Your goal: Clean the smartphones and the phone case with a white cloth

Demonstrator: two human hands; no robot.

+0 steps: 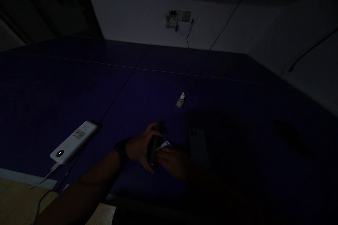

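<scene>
Ahead, white-topped bottle (180,102) (contents unclear); left hand (137,147) gripping slim object (154,152), right hand (174,162) holding white cloth (166,144)

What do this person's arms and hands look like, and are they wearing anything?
The left hand is ungloved, with a dark band at the wrist and no sleeve over the visible forearm. The right hand is also bare; its forearm is too dark to tell.

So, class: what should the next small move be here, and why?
Probably a short wipe with the right hand: it holds a white cloth-like piece up to the dark phone-like object, which the left hand grips.
</scene>
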